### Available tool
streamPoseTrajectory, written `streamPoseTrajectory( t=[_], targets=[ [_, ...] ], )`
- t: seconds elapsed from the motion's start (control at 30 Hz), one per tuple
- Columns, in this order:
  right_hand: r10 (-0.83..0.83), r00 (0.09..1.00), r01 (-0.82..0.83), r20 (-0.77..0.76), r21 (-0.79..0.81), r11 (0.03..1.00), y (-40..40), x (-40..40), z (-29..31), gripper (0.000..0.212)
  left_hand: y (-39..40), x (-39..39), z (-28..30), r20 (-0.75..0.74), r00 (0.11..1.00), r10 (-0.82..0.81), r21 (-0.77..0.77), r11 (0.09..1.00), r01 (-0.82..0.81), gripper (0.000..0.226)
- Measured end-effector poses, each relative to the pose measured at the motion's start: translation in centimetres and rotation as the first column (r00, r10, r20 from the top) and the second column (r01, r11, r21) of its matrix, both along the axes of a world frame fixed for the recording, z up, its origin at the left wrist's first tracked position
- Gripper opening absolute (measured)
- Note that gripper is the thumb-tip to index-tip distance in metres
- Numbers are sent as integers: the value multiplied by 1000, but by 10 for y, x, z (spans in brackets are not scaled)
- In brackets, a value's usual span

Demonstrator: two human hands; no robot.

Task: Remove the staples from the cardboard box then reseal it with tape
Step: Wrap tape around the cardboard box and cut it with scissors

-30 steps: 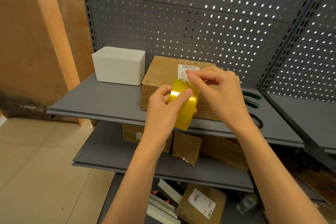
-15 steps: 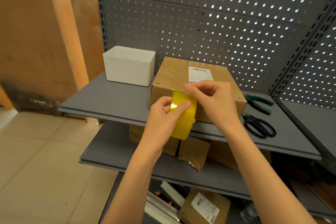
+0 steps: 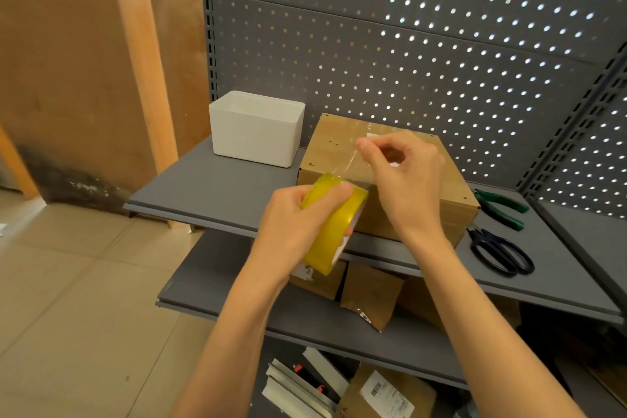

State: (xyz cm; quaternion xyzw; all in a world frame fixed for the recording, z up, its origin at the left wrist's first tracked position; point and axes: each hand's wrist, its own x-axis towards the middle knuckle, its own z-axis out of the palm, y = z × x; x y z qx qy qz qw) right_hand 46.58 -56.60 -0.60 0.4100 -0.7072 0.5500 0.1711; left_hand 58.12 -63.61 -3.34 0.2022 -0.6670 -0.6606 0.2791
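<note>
My right-hand fingers point(image 3: 364, 146) pinch the free end of clear tape, stretching it over the brown cardboard box point(image 3: 339, 146) on the grey shelf point(image 3: 210, 187); my left hand point(image 3: 291, 227), at seven o'clock, grips the yellow tape roll point(image 3: 334, 224), keeping the strip taut.

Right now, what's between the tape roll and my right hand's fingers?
In the head view, a clear tape strip stretches from the tape roll in the left hand to the right hand, above the cardboard box.
</note>
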Motion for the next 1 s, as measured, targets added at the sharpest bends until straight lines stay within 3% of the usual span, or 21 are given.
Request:
streamPoseTrajectory(
  t=[0.13, 0.4, 0.57, 0.8, 1.0],
  targets=[
    [2, 1000, -4, -21, -65, 998, -9, 8, 8, 6, -9, 5, 8, -19, 998, 53, 13, 998, -53, 28],
    [4, 1000, 1, 19, -264, 965, -15, 15, 17, 5, -28, 1, 21, 169, 962, 215, -202, 963, -180, 52],
    [69, 982, -24, 177, -243, 970, -26, 7, 13, 5, -47, 9, 20, 131, 952, 278, -270, 934, -236, 47],
    [-24, 977, 69, 212, -206, 976, -45, 12, -7, 5, -101, 29, 29, 57, 980, 191, -311, 936, -164, 71],
    [-165, 947, 223, 274, -193, 956, -63, 18, -22, 10, -143, 18, 46, 90, 993, 77, -490, 872, -23, 68]
  ],
)
